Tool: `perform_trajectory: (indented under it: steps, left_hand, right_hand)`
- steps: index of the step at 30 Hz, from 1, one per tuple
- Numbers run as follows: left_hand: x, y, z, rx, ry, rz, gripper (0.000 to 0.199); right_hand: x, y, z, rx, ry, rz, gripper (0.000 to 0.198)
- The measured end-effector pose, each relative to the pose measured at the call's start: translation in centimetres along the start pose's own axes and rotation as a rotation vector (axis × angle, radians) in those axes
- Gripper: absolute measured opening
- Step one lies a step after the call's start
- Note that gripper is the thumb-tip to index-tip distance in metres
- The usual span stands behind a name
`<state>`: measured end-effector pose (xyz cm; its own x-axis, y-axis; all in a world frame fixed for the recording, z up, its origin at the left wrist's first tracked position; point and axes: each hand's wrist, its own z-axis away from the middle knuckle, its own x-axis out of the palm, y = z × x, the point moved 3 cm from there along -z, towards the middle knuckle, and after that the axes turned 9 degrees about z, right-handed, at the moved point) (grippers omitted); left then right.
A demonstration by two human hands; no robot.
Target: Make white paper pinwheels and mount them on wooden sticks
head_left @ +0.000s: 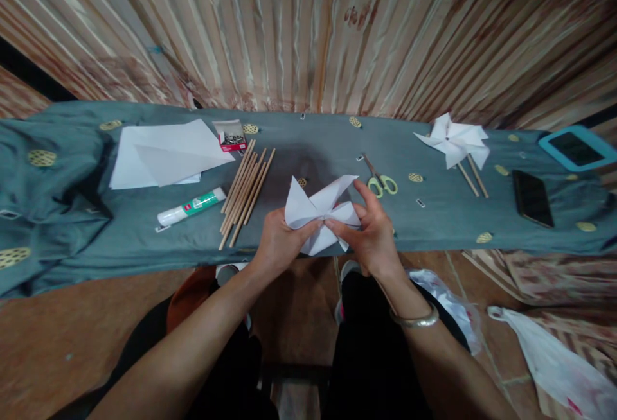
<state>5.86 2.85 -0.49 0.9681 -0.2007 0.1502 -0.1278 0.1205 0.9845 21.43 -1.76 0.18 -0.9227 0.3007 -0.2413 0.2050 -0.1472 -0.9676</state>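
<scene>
A white paper pinwheel [321,209] is held between both hands above the near edge of the cloth-covered table [332,144]. My left hand [281,240] grips its left side, the thumb pressing close to the centre. From the right, my right hand [373,235] pinches it, thumb near the middle and fingers behind the blades. Several wooden sticks [247,190] lie in a bundle left of the pinwheel. Just beyond my right hand rest scissors [382,182] with green handles. Whether a pin sits at the pinwheel's centre is hidden by my thumbs.
At the left lie white paper sheets [164,153], a glue stick [191,207] and a small box [230,135] of metal pieces. Rightward are finished-looking pinwheels [453,139] on sticks, a phone [533,198] and a blue-framed tablet [578,148]. A curtain [313,35] hangs behind.
</scene>
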Motion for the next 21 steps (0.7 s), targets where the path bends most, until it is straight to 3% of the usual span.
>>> perform_trajectory:
  steps: [10,21]
  left_hand:
    - [-0.11,-0.35,-0.06,-0.013,0.012,0.004,0.024]
    - [0.18,0.32,-0.13,0.065,-0.088,-0.027,0.023]
  right_hand:
    - [-0.07,-0.2,0.16,0.053,0.001,-0.015,0.097]
    - [0.01,0.5,0.1,0.033,-0.011,-0.01,0.096]
